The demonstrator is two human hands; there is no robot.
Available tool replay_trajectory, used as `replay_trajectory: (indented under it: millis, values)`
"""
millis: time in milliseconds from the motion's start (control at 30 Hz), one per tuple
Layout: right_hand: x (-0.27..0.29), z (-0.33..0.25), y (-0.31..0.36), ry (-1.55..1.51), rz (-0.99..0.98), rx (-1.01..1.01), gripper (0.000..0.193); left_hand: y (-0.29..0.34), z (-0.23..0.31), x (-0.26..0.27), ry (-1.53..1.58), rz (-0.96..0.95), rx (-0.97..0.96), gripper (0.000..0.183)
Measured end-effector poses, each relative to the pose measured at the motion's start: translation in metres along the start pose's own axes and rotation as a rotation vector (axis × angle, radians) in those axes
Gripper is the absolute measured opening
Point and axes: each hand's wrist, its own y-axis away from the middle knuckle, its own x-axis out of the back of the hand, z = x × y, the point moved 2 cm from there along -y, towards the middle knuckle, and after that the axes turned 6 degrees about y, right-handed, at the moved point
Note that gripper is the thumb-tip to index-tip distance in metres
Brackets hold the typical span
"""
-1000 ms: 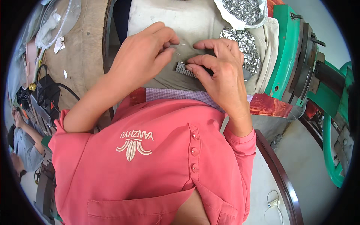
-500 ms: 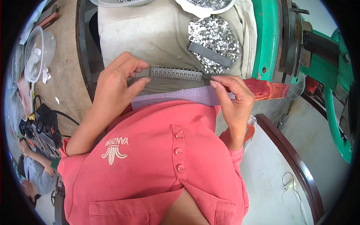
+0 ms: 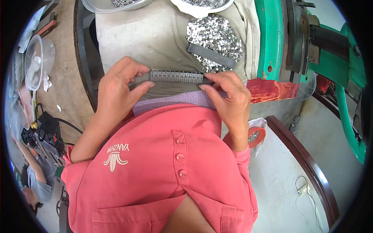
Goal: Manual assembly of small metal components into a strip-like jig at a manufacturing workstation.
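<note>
A dark metal strip-shaped fixture (image 3: pixel 176 76), with a row of thin pins along its upper edge, lies crosswise over the grey-green cloth (image 3: pixel 132 39). My left hand (image 3: pixel 116 87) grips its left end between thumb and fingers. At the right end my right hand (image 3: pixel 233 95) holds it with thumb below and fingers above. Just beyond the right hand is a heap of small shiny metal pieces (image 3: pixel 221 33), and a flat dark grey bar (image 3: pixel 211 55) rests on the heap. A few loose pins (image 3: pixel 178 59) are scattered on the cloth.
A white bowl (image 3: pixel 201 14) and a clear tub (image 3: pixel 91 7), both with metal pieces, stand at the far edge. A green machine (image 3: pixel 270 42) rises on the right. On the wooden bench (image 3: pixel 64 58) at left sits a clear plastic container (image 3: pixel 48 58). Another person (image 3: pixel 40 180) works at far left.
My right hand has moved left and closed its thumb and fingers about the fixture's right end. The whole view has shifted slightly. The other person's arm has moved.
</note>
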Motion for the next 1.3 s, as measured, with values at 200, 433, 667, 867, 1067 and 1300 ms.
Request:
replay_trajectory:
  millis: [200,433,667,867,1067,1300]
  values:
    - [-0.006,0.003,0.001,0.024,0.038,0.029,0.022,-0.001,0.001,-0.003,0.007,0.025,-0.024,0.030]
    - [-0.007,0.004,0.005,0.064,0.063,0.127,0.022,0.004,-0.001,-0.002,0.012,0.019,-0.057,0.027]
    - [-0.003,-0.002,0.008,0.035,-0.026,0.169,0.020,0.021,-0.004,0.000,-0.003,0.003,-0.070,0.025]
    - [0.003,-0.003,-0.008,0.011,-0.026,0.063,0.015,0.023,-0.006,-0.001,0.006,0.010,-0.058,0.025]
    - [-0.011,-0.010,-0.011,0.146,0.057,0.117,0.011,0.023,-0.007,-0.002,0.029,0.015,-0.044,0.025]
    - [-0.004,-0.007,-0.018,-0.047,-0.100,-0.055,0.007,0.023,-0.006,-0.002,0.042,0.018,-0.033,0.025]
